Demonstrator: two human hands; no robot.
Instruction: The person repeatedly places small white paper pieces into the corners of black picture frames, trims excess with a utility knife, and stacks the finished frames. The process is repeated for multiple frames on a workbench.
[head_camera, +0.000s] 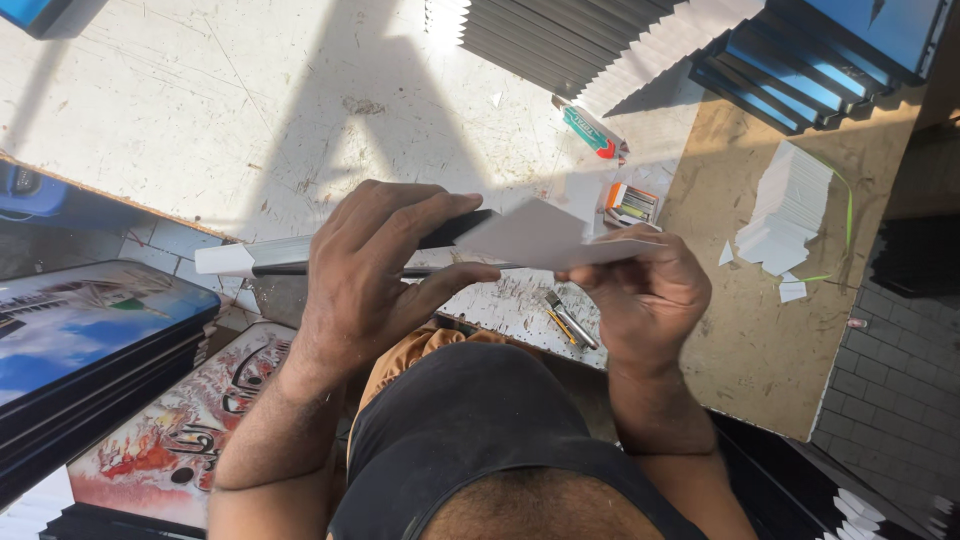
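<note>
My left hand (375, 265) grips a long flat framed panel (262, 254) held edge-on, with a white edge and a dark strip. Its left end sticks out past my fingers. My right hand (645, 290) pinches a grey-white paper sheet (535, 237) against the panel's right end. Both hands hover over the near edge of a scratched white worktable (230, 110).
On the table lie a green and white tube (592, 130), a small orange box (630, 203) and a cutter knife (567, 320). A stack of white cards (790, 205) sits on a brown board (760, 330). Fanned dark and blue frames (800, 60) lie beyond. Printed pictures (90, 320) lean at lower left.
</note>
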